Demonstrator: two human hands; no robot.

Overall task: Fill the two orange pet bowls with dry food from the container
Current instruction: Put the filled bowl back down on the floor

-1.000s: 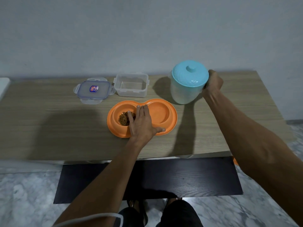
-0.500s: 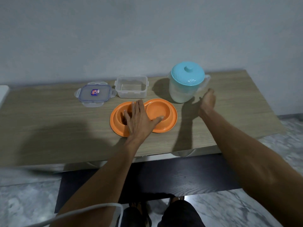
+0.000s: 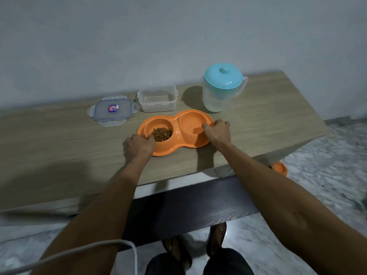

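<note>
An orange double pet bowl point(image 3: 177, 142) lies on the wooden table point(image 3: 59, 147). Its left well holds brown dry food point(image 3: 161, 133); its right well point(image 3: 193, 124) looks bare inside. My left hand point(image 3: 140, 144) grips the dish's left rim, thumb over the edge beside the food. My right hand point(image 3: 217, 131) grips the right rim, fingers curled over the edge. A clear plastic container point(image 3: 157, 98), with no food visible inside, stands behind the dish. Its lid point(image 3: 113, 110) lies flat to the left.
A pitcher with a teal lid point(image 3: 223, 90) stands at the back right of the table. A small orange object point(image 3: 280, 168) lies on the marble floor past the table's right front corner. A dark bench point(image 3: 188, 201) sits under the table edge. A grey cable point(image 3: 99, 247) crosses the lower left.
My right hand let go of the pitcher and came down to the dish's right rim. My left hand slid off the dish's middle to grip its left rim, uncovering the food.
</note>
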